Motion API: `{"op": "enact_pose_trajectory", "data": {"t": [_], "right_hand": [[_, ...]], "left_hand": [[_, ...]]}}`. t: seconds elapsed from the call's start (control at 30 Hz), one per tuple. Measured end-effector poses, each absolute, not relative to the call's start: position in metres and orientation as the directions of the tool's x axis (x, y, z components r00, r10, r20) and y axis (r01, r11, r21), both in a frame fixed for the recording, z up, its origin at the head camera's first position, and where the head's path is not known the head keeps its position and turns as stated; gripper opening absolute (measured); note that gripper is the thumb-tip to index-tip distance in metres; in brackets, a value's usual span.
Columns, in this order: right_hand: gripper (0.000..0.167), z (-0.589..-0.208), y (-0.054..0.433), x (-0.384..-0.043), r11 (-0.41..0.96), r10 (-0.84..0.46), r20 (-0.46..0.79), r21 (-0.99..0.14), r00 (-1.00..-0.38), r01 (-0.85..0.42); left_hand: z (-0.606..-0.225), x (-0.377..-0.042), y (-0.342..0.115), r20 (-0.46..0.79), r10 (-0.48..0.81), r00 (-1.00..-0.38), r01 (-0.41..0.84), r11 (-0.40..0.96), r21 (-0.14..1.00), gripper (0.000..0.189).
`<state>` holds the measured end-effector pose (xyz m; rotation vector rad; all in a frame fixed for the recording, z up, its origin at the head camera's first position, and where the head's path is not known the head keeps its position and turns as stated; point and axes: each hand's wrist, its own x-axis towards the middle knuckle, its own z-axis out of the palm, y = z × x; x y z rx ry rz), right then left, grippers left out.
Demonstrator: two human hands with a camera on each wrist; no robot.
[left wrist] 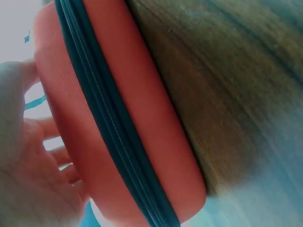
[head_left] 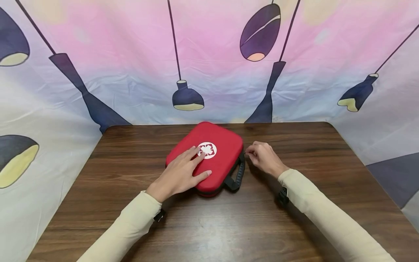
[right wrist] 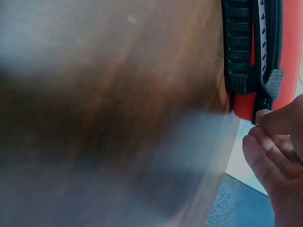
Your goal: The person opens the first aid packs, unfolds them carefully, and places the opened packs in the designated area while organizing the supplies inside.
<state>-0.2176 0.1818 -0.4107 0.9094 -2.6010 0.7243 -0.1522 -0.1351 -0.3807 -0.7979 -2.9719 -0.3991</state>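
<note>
The red case [head_left: 222,156] is lying flat on the desk [head_left: 212,233], looking closed: its black zip [left wrist: 102,111] is showing no gap along the stretches in the two wrist views, and nothing from inside is showing. The left hand [head_left: 180,173] is resting on the case's lid, its fingers spreading apart and reaching the round white emblem [head_left: 207,150], apparently steadying the case. Just right of the case, the right hand [head_left: 263,158] is bringing its fingers together at the zip's end, seemingly pinching a small dark zip pull [right wrist: 262,103]. By judgement, the hold and the grip are in place, while moving the pull along the zip is remaining undone; whether the zip is being started or finished, one cannot tell.

The case is forming a rounded box, its red side wall showing a finely ribbed, fabric-like skin. The zip is running between its two halves on a dark, woven-looking band. On the case's right side, a black handle [head_left: 241,174] is bowing outward, its grip showing moulded-looking ridges. Beneath the case, the desk is showing brown wood grain, and behind it a printed cloth [head_left: 131,43] is hanging in soft wrinkles.
</note>
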Motion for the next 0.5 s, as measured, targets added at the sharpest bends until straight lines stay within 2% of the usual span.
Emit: {"op": "enact_pose_trajectory", "data": {"t": [0.2, 0.5], "right_hand": [[0.01, -0.41, 0.176, -0.231, 0.674, -0.49, 0.42, -0.372, -0.764, -0.638], [0.007, -0.41, 0.168, -0.253, 0.697, -0.475, 0.405, -0.369, -0.782, -0.614]], "left_hand": [[-0.38, -0.151, -0.132, 0.086, 0.528, -0.845, 0.532, 0.815, 0.231, 0.074], [-0.38, -0.146, -0.128, 0.088, 0.52, -0.85, 0.525, 0.82, 0.228, 0.075]]}}
